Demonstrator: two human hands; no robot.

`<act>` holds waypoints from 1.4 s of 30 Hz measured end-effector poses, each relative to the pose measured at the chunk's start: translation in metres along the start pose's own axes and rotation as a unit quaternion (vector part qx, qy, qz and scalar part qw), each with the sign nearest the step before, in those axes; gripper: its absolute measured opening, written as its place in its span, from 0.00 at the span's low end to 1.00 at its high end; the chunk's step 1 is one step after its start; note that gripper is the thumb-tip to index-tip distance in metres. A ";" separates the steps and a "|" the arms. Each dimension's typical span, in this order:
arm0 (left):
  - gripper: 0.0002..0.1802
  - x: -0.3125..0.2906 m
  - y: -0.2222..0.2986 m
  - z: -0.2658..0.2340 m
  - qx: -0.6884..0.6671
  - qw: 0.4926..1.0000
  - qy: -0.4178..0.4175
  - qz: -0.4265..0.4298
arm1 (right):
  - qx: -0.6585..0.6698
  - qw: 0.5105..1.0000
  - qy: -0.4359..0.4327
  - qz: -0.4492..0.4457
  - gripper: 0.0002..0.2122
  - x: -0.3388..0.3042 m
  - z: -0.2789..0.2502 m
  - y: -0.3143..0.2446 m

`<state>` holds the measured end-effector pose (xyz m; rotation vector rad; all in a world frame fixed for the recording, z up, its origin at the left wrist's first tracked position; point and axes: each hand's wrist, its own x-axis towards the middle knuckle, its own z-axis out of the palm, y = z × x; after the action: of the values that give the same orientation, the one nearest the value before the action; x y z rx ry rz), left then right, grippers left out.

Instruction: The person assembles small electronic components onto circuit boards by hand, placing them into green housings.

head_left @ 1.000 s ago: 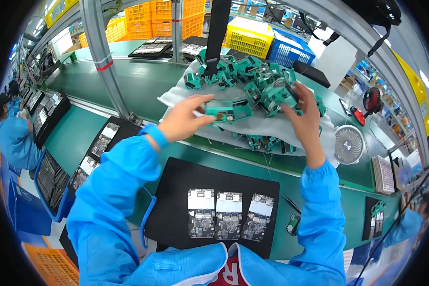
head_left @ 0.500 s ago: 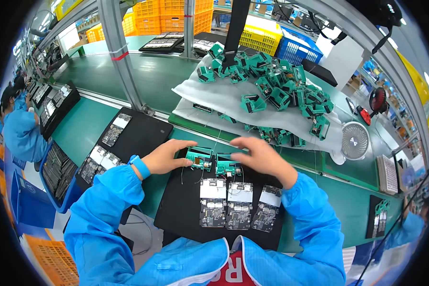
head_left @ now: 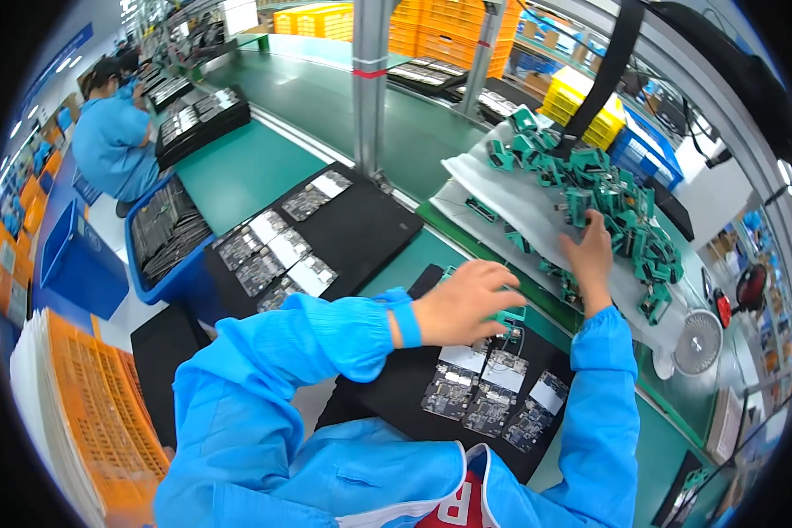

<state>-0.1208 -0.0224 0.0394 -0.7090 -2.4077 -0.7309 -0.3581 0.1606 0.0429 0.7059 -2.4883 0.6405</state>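
My right hand (head_left: 590, 257) reaches up to the pile of green plastic frames (head_left: 629, 207) on white foam sheeting. Its thumb and fingertips close on the lower end of one green plastic frame (head_left: 578, 206) at the pile's near side. Over the black mat, my left hand (head_left: 468, 304) is open, with bent fingers spread above another green frame (head_left: 512, 315) that it partly hides. More green shows behind its knuckles. Just below lie three circuit boards (head_left: 493, 398) with white upper parts, side by side on the mat; thin wires run onto the middle one.
Left stands another black mat (head_left: 374, 231) with several circuit boards, beside a blue bin (head_left: 141, 264) of dark flat pieces. A metal post (head_left: 370, 114) rises behind. A small white fan (head_left: 699, 341) stands right. A co-worker in blue (head_left: 110, 141) sits far left.
My right hand has left the frames on the mat and moved up right to the pile. My left hand has shifted over the frames on the mat. The view has turned left.
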 end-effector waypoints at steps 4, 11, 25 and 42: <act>0.27 0.012 0.007 0.031 -0.013 0.999 0.028 0.023 | 0.058 0.995 0.014 0.078 0.33 0.015 0.014 0.030; 0.26 0.009 -0.001 0.068 0.068 0.997 -0.006 -0.021 | -0.041 0.999 0.007 0.001 0.20 0.018 0.012 0.044; 0.23 0.036 0.015 0.023 0.078 0.997 0.012 -0.026 | 0.650 0.726 -0.135 0.179 0.14 -0.053 -0.096 0.037; 0.39 0.066 0.038 0.103 -0.120 0.981 -0.114 -0.104 | 0.168 0.973 -0.156 0.013 0.20 -0.180 -0.144 0.029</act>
<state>-0.1793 0.0896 0.0189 -0.6721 -2.6574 -1.0934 -0.1942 0.3251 0.0472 0.9623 -2.7059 1.0476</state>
